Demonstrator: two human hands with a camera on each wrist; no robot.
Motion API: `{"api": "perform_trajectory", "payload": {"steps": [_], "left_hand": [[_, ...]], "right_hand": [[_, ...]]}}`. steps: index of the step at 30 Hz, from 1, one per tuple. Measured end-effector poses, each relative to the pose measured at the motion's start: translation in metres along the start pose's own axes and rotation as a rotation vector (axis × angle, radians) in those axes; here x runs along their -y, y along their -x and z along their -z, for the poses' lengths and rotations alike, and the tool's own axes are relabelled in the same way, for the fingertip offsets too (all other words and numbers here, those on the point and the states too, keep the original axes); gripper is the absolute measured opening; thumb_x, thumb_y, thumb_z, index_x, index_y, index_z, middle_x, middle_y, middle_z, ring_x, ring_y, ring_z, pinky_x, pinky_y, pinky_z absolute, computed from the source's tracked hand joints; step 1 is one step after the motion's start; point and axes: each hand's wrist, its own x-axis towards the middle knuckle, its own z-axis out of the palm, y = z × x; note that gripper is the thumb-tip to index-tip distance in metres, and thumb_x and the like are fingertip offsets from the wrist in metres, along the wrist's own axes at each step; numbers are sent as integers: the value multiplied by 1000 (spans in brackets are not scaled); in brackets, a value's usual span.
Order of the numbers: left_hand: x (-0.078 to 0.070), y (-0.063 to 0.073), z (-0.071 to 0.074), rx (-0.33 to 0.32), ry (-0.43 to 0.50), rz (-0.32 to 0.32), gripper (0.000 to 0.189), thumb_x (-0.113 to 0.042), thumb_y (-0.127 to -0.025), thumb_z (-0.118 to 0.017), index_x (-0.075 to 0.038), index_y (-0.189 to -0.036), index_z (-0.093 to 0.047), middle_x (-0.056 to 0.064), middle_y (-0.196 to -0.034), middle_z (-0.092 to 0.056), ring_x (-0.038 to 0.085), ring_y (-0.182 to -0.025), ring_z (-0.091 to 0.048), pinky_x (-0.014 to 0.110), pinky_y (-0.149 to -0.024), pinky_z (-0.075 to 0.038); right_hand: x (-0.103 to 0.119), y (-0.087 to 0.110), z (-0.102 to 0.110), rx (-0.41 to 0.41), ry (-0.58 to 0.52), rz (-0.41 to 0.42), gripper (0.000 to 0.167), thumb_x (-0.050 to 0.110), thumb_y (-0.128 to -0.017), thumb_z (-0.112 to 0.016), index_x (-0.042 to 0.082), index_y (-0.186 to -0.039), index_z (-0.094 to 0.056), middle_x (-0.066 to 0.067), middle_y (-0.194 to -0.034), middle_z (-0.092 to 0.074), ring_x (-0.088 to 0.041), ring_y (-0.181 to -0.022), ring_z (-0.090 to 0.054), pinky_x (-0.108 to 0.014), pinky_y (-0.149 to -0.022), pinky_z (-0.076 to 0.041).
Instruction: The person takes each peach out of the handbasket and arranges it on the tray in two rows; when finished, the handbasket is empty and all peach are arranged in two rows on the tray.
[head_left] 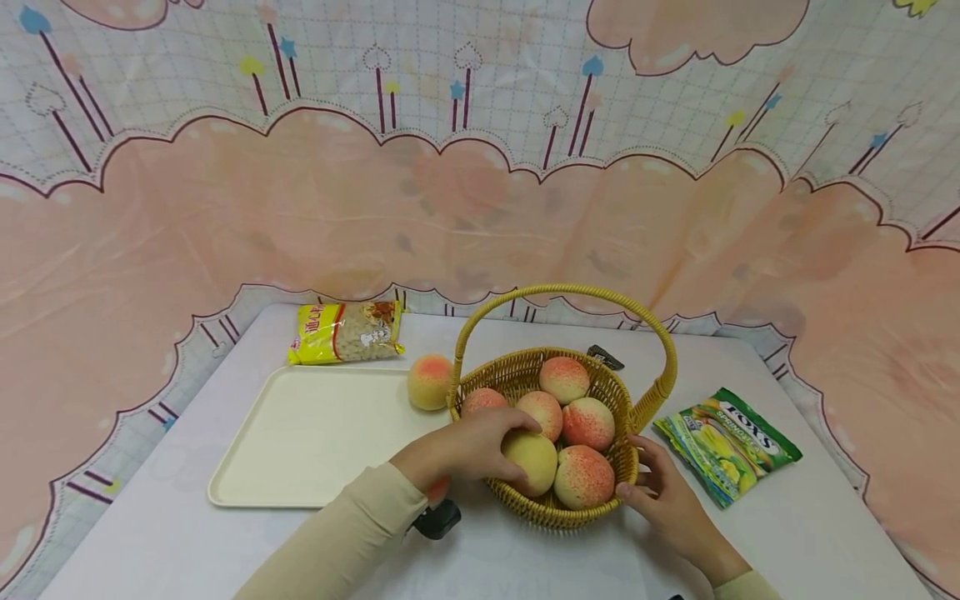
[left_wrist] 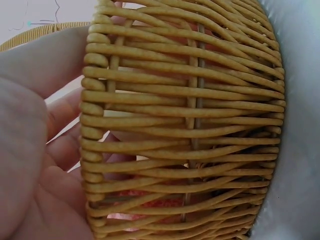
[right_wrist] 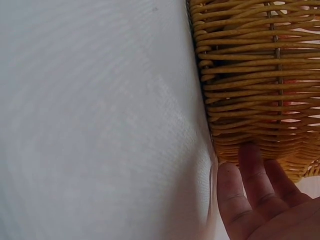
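Note:
My left hand (head_left: 483,442) reaches over the rim of a wicker basket (head_left: 558,518) and grips a yellow peach (head_left: 534,463) with thumb and fingers. Several red-speckled peaches (head_left: 585,477) lie around it in the basket. The left wrist view shows the left hand (left_wrist: 55,165) with its fingers passing behind the woven side; the peach there is mostly hidden. At the basket's right side, my right hand (head_left: 671,504) touches the rim. Its fairly straight fingers (right_wrist: 255,175) rest against the outer weave in the right wrist view.
Left of the basket lies a cream tray (head_left: 315,442), with a peach (head_left: 431,383) by its far right corner. Another peach (head_left: 437,492) is partly hidden by the left forearm. A pasta bag (head_left: 348,333), a green Fox's packet (head_left: 731,446) and a small black item (head_left: 605,357) surround them.

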Motion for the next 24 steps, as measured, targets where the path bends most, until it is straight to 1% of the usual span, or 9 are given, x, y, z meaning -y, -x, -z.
{"api": "perform_trajectory", "payload": {"steps": [8, 15, 20, 24], "left_hand": [[0, 0, 0, 12, -32, -20, 60, -23, -79, -87, -9, -132, -62, 1, -129, -61, 12, -114, -54, 28, -97, -45], [-1, -1, -1, 5, -41, -21, 59, -23, -78, -87, -11, -131, -63, 0, -128, -61, 11, -113, -54, 28, -96, -45], [0, 0, -2, -6, -14, -15, 56, -22, -78, -87, -11, -128, -64, -1, -125, -62, 11, -111, -54, 28, -95, -45], [0, 3, -1, -15, 10, -17, 55, -20, -79, -86, -11, -128, -63, 0, -126, -61, 11, -112, -54, 29, -96, -45]], "right_hand": [[0, 0, 0, -1, 10, -4, 63, 13, -100, -62, 7, -152, -26, -34, -150, -33, -35, -114, -58, -35, -86, -53], [1, 0, 0, -5, 21, -11, 63, 14, -101, -62, 7, -152, -26, -33, -150, -33, -35, -115, -57, -38, -88, -53], [1, 0, -1, -6, 17, -7, 63, 14, -101, -62, 7, -152, -27, -34, -149, -34, -36, -115, -57, -37, -88, -53], [1, 0, -2, -9, 15, -3, 63, 13, -100, -62, 6, -152, -27, -34, -149, -35, -35, -114, -58, -37, -87, -53]]}}
